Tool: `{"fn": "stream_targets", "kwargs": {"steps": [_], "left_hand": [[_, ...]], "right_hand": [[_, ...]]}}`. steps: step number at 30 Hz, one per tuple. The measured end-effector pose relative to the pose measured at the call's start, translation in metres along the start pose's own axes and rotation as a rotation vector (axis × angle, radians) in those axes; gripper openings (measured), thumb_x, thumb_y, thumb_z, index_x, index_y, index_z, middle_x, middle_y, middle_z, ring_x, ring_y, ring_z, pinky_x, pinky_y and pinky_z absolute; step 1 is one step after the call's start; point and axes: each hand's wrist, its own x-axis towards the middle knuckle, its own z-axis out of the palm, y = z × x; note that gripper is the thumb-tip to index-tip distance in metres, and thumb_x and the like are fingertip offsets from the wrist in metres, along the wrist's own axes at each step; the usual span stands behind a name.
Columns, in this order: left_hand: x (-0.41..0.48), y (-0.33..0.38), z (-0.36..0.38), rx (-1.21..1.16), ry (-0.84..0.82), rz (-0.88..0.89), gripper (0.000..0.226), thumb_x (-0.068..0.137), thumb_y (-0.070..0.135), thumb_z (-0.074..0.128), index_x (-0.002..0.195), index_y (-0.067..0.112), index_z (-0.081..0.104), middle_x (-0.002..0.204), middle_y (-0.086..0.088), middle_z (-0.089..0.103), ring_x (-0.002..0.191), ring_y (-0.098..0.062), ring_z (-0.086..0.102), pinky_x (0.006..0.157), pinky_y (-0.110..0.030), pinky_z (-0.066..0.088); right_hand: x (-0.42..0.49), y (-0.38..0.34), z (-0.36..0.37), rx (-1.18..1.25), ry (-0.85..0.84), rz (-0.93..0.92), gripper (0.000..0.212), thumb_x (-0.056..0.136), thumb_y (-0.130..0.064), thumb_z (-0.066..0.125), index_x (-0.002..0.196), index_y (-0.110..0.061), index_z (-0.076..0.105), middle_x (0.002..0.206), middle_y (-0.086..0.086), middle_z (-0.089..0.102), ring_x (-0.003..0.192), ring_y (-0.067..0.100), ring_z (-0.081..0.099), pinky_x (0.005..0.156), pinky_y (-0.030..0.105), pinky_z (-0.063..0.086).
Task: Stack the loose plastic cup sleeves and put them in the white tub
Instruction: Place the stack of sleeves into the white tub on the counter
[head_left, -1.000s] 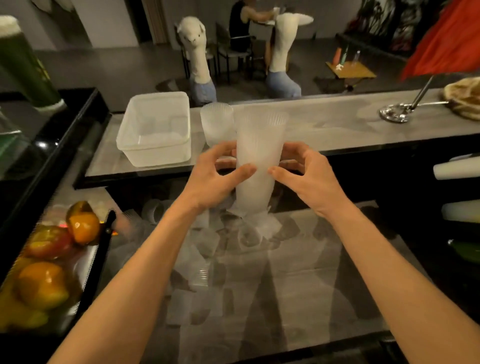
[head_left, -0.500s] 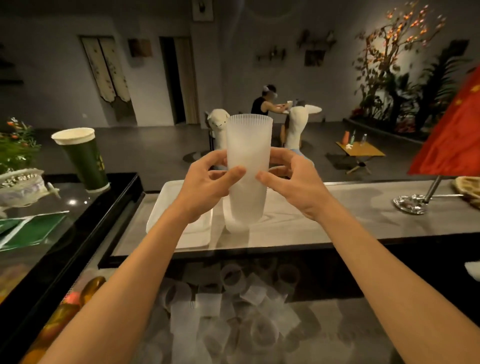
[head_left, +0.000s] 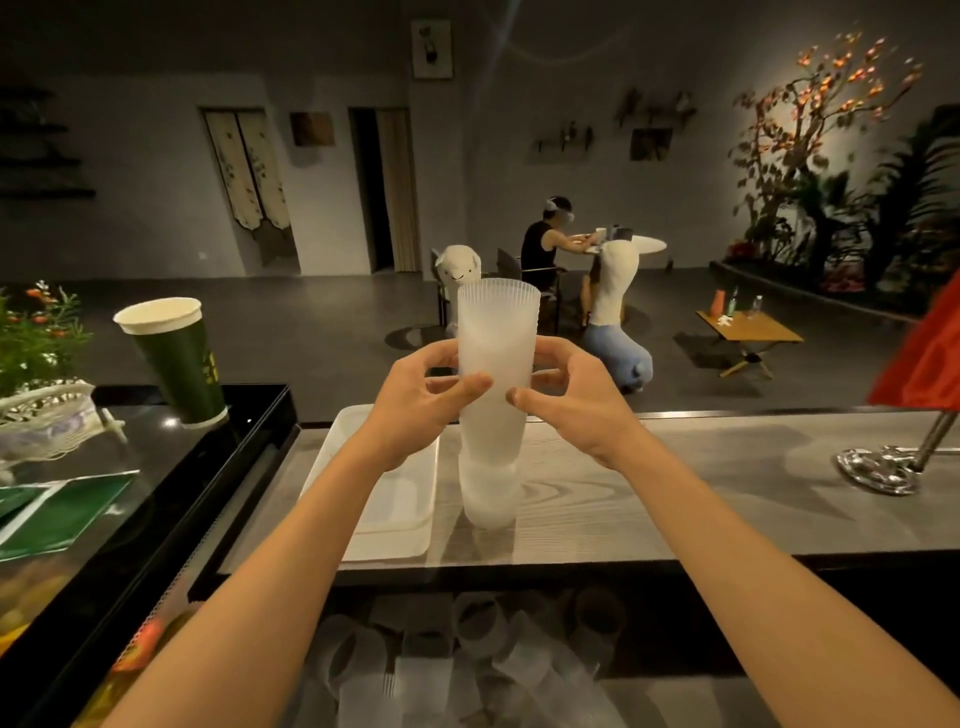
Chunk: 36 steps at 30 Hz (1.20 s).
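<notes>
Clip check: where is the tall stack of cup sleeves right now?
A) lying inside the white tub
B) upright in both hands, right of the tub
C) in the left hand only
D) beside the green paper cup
B: the left hand and right hand both grip the upright sleeve stack beside the white tub, not in it.

The stack of sleeves (head_left: 496, 364) is frosted translucent plastic, finely ribbed at the rim; the white tub (head_left: 400, 514) is smooth milky plastic. The tabletop (head_left: 701, 488) shows matt grey wood grain, the dish (head_left: 878, 470) at right is polished metal, and the paper cup (head_left: 176, 358) at left is matt.
</notes>
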Motion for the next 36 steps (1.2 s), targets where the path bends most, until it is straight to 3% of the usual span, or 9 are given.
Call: {"fn": "stream_targets", "kwargs": {"steps": [8, 13, 16, 24, 31, 36], "left_hand": [[0.008, -0.019, -0.001, 0.045, 0.027, -0.016, 0.042, 0.082, 0.046, 0.076, 0.121, 0.043, 0.06, 0.12, 0.015, 0.068, 0.108, -0.009, 0.069, 0.077, -0.025, 0.061], [0.001, -0.027, -0.003, 0.076, 0.09, 0.03, 0.05, 0.077, 0.046, 0.085, 0.121, 0.037, 0.065, 0.116, 0.017, 0.072, 0.11, -0.014, 0.069, 0.091, -0.053, 0.059], [-0.003, -0.03, -0.003, 0.079, 0.102, 0.065, 0.049, 0.078, 0.039, 0.086, 0.122, 0.032, 0.067, 0.115, 0.014, 0.073, 0.108, -0.013, 0.07, 0.096, -0.059, 0.054], [-0.008, -0.027, -0.004, 0.036, 0.146, 0.076, 0.049, 0.076, 0.04, 0.088, 0.12, 0.028, 0.068, 0.114, 0.01, 0.074, 0.108, -0.016, 0.071, 0.092, -0.056, 0.058], [-0.007, -0.048, -0.002, 0.125, 0.02, -0.058, 0.049, 0.078, 0.046, 0.084, 0.121, 0.035, 0.063, 0.117, 0.016, 0.07, 0.11, -0.01, 0.067, 0.094, -0.049, 0.058], [-0.01, -0.062, -0.006, 0.208, -0.077, -0.144, 0.066, 0.076, 0.038, 0.088, 0.133, 0.034, 0.054, 0.127, 0.013, 0.064, 0.117, -0.01, 0.063, 0.1, -0.044, 0.055]], "right_hand": [[0.004, 0.006, 0.002, -0.018, -0.016, 0.015, 0.06, 0.083, -0.024, 0.083, 0.135, -0.029, 0.053, 0.128, -0.009, 0.063, 0.114, 0.015, 0.063, 0.098, 0.047, 0.056], [-0.002, 0.009, -0.003, -0.039, -0.03, -0.035, 0.058, 0.078, -0.023, 0.087, 0.125, -0.032, 0.054, 0.123, -0.012, 0.063, 0.111, 0.014, 0.064, 0.093, 0.045, 0.058], [-0.004, 0.01, -0.004, -0.05, -0.043, -0.05, 0.059, 0.076, -0.025, 0.087, 0.123, -0.034, 0.053, 0.122, -0.013, 0.063, 0.11, 0.014, 0.065, 0.091, 0.045, 0.06], [-0.002, 0.004, -0.008, -0.063, -0.071, -0.052, 0.057, 0.077, -0.026, 0.087, 0.121, -0.038, 0.054, 0.121, -0.013, 0.063, 0.108, 0.012, 0.065, 0.089, 0.039, 0.06], [-0.004, 0.022, -0.001, -0.092, -0.171, 0.105, 0.062, 0.078, -0.023, 0.086, 0.127, -0.032, 0.051, 0.123, -0.012, 0.061, 0.11, 0.013, 0.064, 0.092, 0.04, 0.058], [-0.009, 0.036, 0.007, -0.117, -0.295, 0.232, 0.068, 0.077, -0.02, 0.087, 0.132, -0.032, 0.049, 0.129, -0.009, 0.058, 0.114, 0.017, 0.062, 0.097, 0.046, 0.056]]}}
